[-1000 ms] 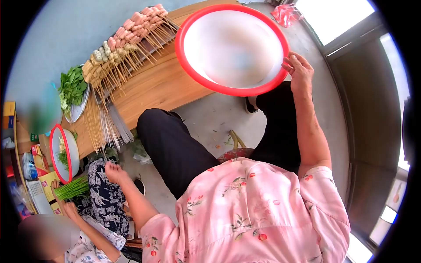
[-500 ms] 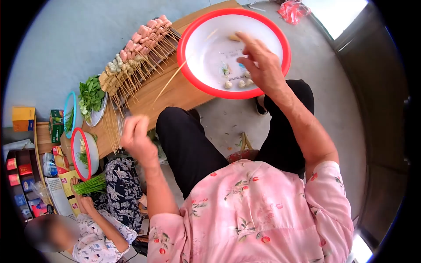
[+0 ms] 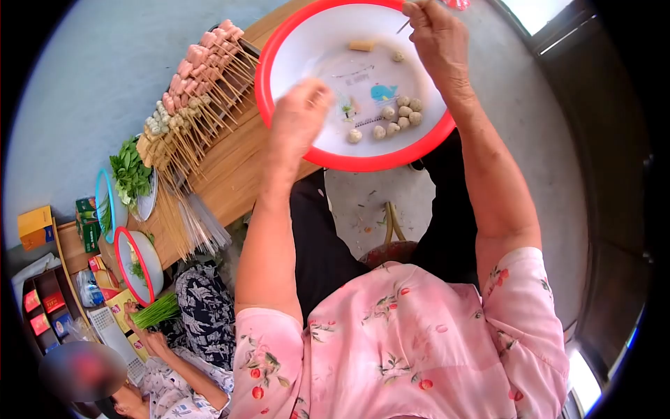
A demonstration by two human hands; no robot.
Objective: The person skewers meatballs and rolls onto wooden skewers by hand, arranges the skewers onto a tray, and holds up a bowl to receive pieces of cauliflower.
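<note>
A big white basin with a red rim (image 3: 363, 165) holds several grey-speckled balls (image 3: 403, 112) and a tan cylindrical piece (image 3: 361, 45). My right hand (image 3: 441, 45) is over the basin's far right rim, fingers pinched on a thin wooden skewer (image 3: 403, 26), of which only a short length shows. Over the basin's left side is my left hand (image 3: 301, 115), smeared by motion; its fingers look bent, but what they hold, if anything, does not show.
Left of the basin, rows of loaded skewers (image 3: 195, 77) lie on the wooden table (image 3: 237, 164). Nearby are leafy greens (image 3: 129, 171), bare sticks (image 3: 171, 216) and a smaller red-rimmed bowl (image 3: 155, 262). At lower left, another person holds long green stalks (image 3: 157, 312).
My left hand has moved from beside the table up and right over the basin. My right hand has risen to the far rim. The view has shifted, and more balls show in the basin.
</note>
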